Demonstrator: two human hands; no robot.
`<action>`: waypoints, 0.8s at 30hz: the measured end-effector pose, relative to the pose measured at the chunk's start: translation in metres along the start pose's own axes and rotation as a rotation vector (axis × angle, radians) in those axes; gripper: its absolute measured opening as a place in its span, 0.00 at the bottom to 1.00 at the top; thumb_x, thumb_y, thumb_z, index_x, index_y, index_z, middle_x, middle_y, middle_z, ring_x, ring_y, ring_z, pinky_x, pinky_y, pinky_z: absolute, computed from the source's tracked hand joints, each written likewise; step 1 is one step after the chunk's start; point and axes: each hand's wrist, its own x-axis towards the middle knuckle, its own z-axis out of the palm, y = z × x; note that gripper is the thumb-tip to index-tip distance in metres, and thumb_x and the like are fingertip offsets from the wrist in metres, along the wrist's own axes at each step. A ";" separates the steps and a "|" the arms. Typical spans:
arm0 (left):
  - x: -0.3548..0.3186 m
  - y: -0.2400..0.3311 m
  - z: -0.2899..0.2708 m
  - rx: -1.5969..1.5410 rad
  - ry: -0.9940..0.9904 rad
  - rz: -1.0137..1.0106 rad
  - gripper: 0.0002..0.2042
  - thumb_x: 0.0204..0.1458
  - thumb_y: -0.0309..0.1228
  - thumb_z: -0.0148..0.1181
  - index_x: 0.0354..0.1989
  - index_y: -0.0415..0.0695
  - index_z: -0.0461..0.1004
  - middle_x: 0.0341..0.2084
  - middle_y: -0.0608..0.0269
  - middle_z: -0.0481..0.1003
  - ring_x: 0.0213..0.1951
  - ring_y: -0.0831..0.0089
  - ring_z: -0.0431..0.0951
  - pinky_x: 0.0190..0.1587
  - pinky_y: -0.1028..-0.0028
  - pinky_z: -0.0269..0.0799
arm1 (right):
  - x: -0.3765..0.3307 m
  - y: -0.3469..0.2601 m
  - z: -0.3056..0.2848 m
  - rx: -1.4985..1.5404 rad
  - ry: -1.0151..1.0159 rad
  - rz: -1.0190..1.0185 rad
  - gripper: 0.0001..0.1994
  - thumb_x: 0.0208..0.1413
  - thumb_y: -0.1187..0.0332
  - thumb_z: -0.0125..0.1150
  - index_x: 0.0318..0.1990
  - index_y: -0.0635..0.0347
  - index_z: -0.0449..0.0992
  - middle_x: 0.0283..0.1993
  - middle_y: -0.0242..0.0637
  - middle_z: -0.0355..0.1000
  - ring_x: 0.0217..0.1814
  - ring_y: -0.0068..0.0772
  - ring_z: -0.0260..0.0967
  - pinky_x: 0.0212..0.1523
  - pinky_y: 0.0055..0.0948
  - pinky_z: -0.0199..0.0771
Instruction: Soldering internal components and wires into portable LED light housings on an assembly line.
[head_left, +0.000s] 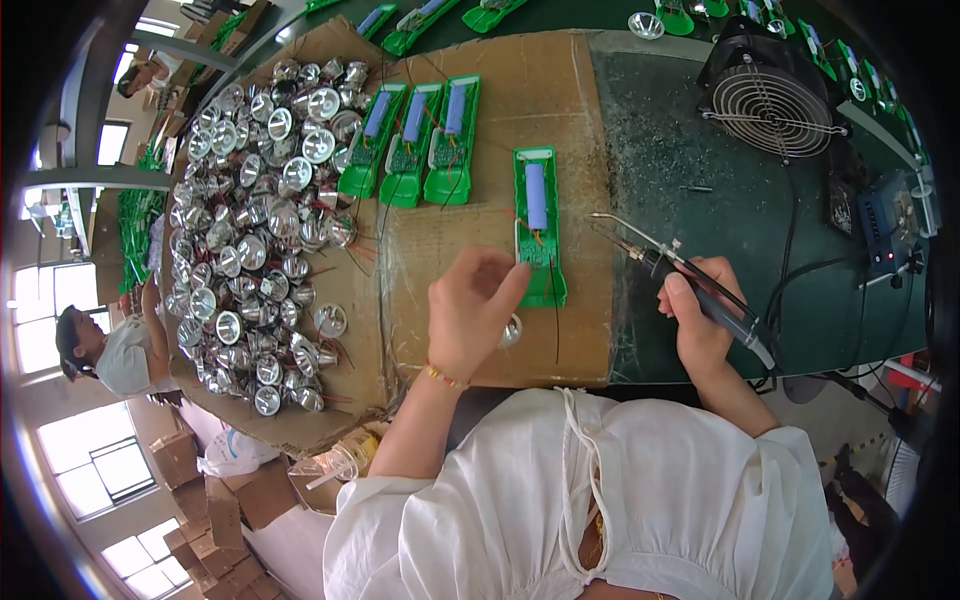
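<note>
Green lamp housing between a reaching left hand and a raised soldering iron

The green plastic housing (546, 284) lay hollow side up near the middle of the brown cardboard sheet (570, 90), its long axis running away from the person, so its inner parts faced upward within reach of both hands. A violet cylindrical battery (537, 197) filled the far part; nearer the person sat a small circuit board (540, 257) with orange wires, and a black wire (558, 335) trailed toward the table edge.

The left hand (468, 310) hung beside the board end, fingers curled and thumb toward the housing, perhaps to steady it; whether they pinched anything could not be told. A shiny reflector (511, 331) showed partly behind that hand.

The right hand (700, 310) gripped the soldering iron (690, 285) by its dark handle like a pen, tip apart from the housing and pointing toward it, a grip that seemed suited to fine aim. A thin metal tube ran along the iron, probably to guide solder.

Farther out, three similar housings (452, 150) lay side by side, apparently grouped to save room. Loose reflectors (250, 255) were heaped at the left, handy to that arm. A round-guarded fan (770, 110) stood at the far right, possibly for fumes.
</note>
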 end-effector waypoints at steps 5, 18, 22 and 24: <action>0.016 0.011 0.003 0.322 -0.289 -0.014 0.09 0.42 0.32 0.60 0.22 0.37 0.75 0.13 0.55 0.72 0.18 0.67 0.75 0.24 0.72 0.69 | 0.008 0.006 -0.021 -0.097 0.032 -0.049 0.06 0.49 0.75 0.58 0.31 0.65 0.66 0.23 0.35 0.67 0.20 0.18 0.64 0.21 0.17 0.64; 0.279 0.100 0.037 0.645 0.146 0.697 0.18 0.42 0.44 0.59 0.35 0.43 0.76 0.31 0.53 0.75 0.34 0.58 0.76 0.38 0.64 0.70 | 0.015 0.005 -0.016 -0.086 0.083 0.182 0.09 0.45 0.71 0.64 0.30 0.63 0.69 0.22 0.30 0.69 0.24 0.14 0.64 0.25 0.18 0.64; 0.184 0.113 -0.008 1.039 -0.088 0.330 0.16 0.42 0.46 0.59 0.23 0.44 0.76 0.21 0.56 0.75 0.26 0.57 0.76 0.30 0.64 0.72 | 0.019 0.011 -0.019 -0.064 0.106 0.210 0.08 0.46 0.72 0.63 0.30 0.63 0.69 0.22 0.31 0.69 0.24 0.15 0.63 0.26 0.18 0.64; 0.132 0.087 -0.012 1.353 -0.185 0.282 0.18 0.42 0.49 0.57 0.20 0.45 0.77 0.16 0.56 0.74 0.22 0.59 0.76 0.27 0.63 0.72 | 0.018 0.011 -0.022 -0.100 0.128 0.177 0.07 0.47 0.72 0.62 0.30 0.63 0.70 0.22 0.30 0.68 0.24 0.16 0.63 0.25 0.18 0.64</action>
